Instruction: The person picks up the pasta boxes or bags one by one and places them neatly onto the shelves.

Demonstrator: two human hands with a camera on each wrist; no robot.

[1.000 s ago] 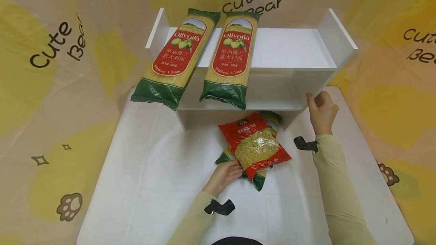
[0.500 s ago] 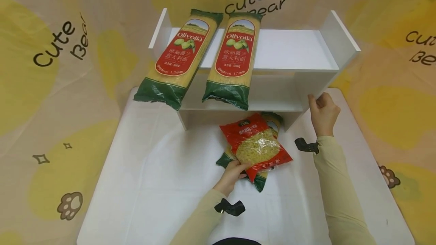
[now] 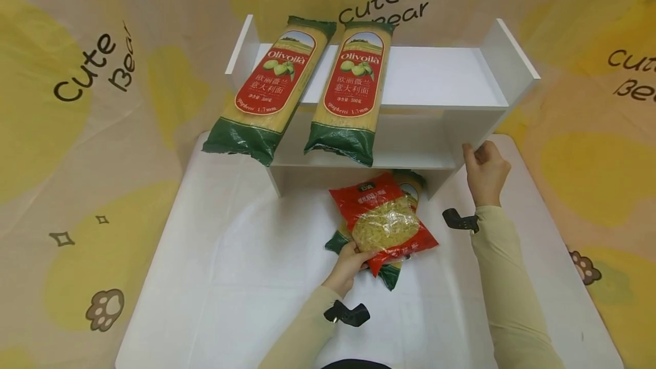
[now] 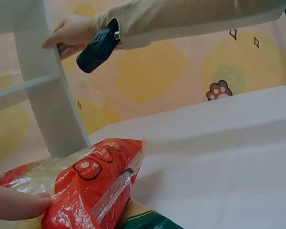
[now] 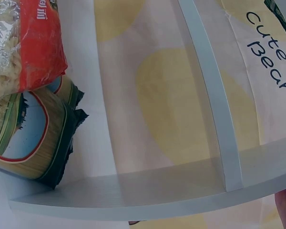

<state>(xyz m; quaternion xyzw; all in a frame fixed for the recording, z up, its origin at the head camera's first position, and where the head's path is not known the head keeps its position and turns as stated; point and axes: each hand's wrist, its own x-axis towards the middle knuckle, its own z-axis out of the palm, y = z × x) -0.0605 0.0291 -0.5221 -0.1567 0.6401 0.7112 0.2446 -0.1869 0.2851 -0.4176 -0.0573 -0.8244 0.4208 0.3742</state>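
The left hand [image 3: 352, 261] now pinches the near corner of the red bag of pasta [image 3: 385, 222], its fingers curled under the edge where a second ago they only lay against the packet; the bag's near end has lifted slightly off the green-ended spaghetti packet [image 3: 392, 274] beneath it. The bag itself has hardly shifted: it sits on the white counter [image 3: 215, 278] at about 6 o'clock from the white shelf [image 3: 435, 81], just in front of the shelf's lower opening. The right hand [image 3: 484, 171] has kept its place at 3 o'clock of the bag, thumb and fingers closed on the front edge of the shelf's right side panel, steadying it. Two more spaghetti packets [image 3: 274, 87] lie tilted across the top board at 11 o'clock, their green ends hanging over the front. The firmer grip suggests the bag is being picked up, with the pile under it left on the counter.
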